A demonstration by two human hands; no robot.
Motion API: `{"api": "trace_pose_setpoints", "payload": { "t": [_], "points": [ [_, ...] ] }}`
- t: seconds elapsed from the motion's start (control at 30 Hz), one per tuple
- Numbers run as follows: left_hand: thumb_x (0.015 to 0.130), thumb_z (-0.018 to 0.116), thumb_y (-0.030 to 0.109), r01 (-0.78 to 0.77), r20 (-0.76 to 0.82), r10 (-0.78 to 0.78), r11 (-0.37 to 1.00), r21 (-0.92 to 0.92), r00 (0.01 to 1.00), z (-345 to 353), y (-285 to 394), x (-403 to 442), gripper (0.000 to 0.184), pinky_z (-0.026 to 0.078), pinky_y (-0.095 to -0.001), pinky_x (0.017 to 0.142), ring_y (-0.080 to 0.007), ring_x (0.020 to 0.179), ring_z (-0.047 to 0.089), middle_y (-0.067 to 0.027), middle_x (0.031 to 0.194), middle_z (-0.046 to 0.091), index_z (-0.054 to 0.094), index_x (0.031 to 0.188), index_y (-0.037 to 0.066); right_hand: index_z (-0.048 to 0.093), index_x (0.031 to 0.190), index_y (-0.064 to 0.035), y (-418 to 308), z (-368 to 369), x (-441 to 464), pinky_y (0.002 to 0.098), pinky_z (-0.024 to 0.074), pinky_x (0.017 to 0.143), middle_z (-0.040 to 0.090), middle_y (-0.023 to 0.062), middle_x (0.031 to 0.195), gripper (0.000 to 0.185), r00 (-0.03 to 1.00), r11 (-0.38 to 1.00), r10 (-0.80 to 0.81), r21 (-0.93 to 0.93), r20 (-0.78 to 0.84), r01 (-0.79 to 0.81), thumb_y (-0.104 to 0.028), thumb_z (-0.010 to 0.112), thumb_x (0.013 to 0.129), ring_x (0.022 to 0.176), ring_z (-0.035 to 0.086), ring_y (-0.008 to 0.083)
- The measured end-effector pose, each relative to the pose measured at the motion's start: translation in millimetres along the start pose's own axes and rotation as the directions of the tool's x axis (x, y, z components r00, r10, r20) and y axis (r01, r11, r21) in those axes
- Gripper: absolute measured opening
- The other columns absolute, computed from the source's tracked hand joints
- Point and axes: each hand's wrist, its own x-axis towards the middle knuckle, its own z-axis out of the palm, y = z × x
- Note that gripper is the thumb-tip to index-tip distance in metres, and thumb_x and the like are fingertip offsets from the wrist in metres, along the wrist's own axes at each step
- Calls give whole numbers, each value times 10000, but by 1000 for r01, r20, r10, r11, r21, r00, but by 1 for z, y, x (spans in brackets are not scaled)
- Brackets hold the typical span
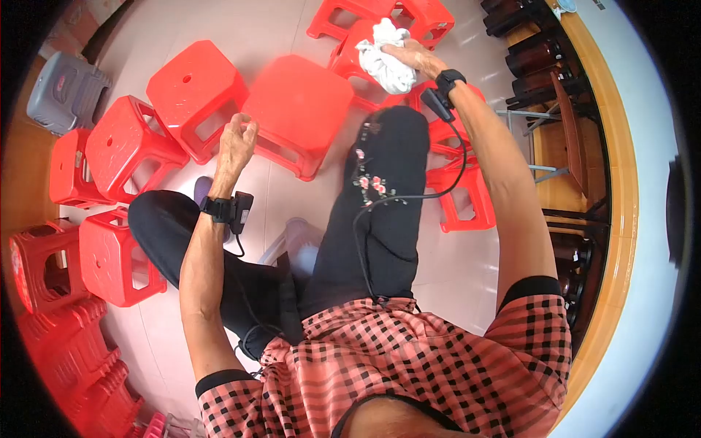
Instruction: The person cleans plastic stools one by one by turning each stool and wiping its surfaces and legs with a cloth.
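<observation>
My right hand [416, 57] is closed on a bunched white cloth [388, 62], held over a red plastic stool [358, 44]. In front of me is a red plastic stool [299, 98] with a square seat, its top smeared by motion. My left hand [239, 142] is at the left edge of that stool's seat, with its fingers curled against the rim. Part of the grip there is hidden. Left of this hand stands another red stool [191, 77], whose seat has a small hole in the middle.
More red stools stand at the left [128, 142] and right [460, 190], with stacked ones [69, 350] at lower left. A grey plastic stool [69, 91] is at far left. A folding table [566, 131] and dark jars [533, 62] line the right. Cables run from both wrists.
</observation>
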Motion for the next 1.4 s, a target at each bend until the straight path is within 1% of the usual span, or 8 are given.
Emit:
{"api": "trace_pose_setpoints", "payload": {
  "t": [0.23, 0.3, 0.47, 0.57, 0.7, 0.83, 1.07, 1.4],
  "points": [
    [881, 567, 264, 102, 56, -102, 995, 6, 993, 22, -20, 28, 457, 495, -431, 721, -332, 789, 630, -235, 833, 628, 490, 1200, -55, 502, 1256, 32, 33, 81, 57, 405, 471, 907, 621, 251, 1119, 688, 988, 915, -143, -390, -67, 106, -452, 666, 795, 1062, 602, 349],
    [875, 564, 259, 88, -31, -85, 988, 123, 996, 35, -35, 45, 469, 487, -458, 772, -374, 860, 606, -273, 924, 601, 479, 1220, -47, 351, 1370, -10, 61, 120, 65, 478, 377, 1029, 476, 303, 1287, 858, 973, 979, -176, -132, -152, 157, -462, 717, 740, 1224, 443, 464],
    [867, 541, 199, 28, -129, 25, 921, 390, 991, 55, -108, 69, 454, 479, -469, 814, -423, 913, 581, -304, 1008, 577, 462, 1243, -41, 407, 1381, -157, 31, 166, 28, 582, 319, 1020, 366, 180, 1406, 761, 989, 961, 10, -273, -148, -51, -472, 700, 753, 1289, 348, 400],
    [867, 513, 151, 116, -113, -110, 992, 53, 988, 72, -146, 73, 403, 489, -431, 767, -402, 844, 602, -278, 934, 605, 468, 1210, -57, 429, 1372, -175, 49, 189, 35, 589, 310, 1010, 326, 136, 1442, 715, 951, 958, -58, -286, -302, -33, -468, 684, 773, 1300, 316, 376],
    [869, 477, 123, 133, -98, -123, 985, 108, 988, 63, -114, 63, 336, 479, -418, 698, -332, 768, 603, -235, 840, 614, 474, 1141, -75, 522, 1292, -162, 35, 209, 23, 562, 318, 959, 405, 137, 1342, 608, 931, 960, -91, -279, -352, -12, -435, 686, 774, 1242, 355, 365],
    [891, 529, 176, 294, -42, -292, 953, 69, 955, 59, -101, 61, 512, 445, -411, 924, -354, 1094, 559, -269, 1175, 564, 390, 1339, -29, 568, 1193, -150, 19, 243, -29, 546, 308, 940, 453, 124, 1259, 556, 851, 894, -412, -326, -326, 308, -370, 730, 709, 1202, 382, 345],
    [853, 563, 209, 59, -24, -54, 938, 342, 998, 54, -108, 82, 570, 425, -532, 902, -466, 1029, 518, -297, 1211, 476, 387, 1362, 24, 575, 1185, -219, 26, 243, -72, 454, 330, 922, 502, 27, 1231, 528, 772, 749, -628, -349, -99, 564, -221, 736, 681, 1150, 442, 265],
    [871, 591, 233, 47, 236, -90, 983, 178, 968, 89, -96, 41, 551, 461, -500, 892, -483, 1052, 541, -319, 1179, 500, 406, 1316, -33, 534, 1218, -154, 98, 185, 11, 565, 378, 888, 493, 129, 1216, 484, 843, 961, 24, -219, -538, -167, -326, 652, 782, 1149, 434, 387]
  ]
}}
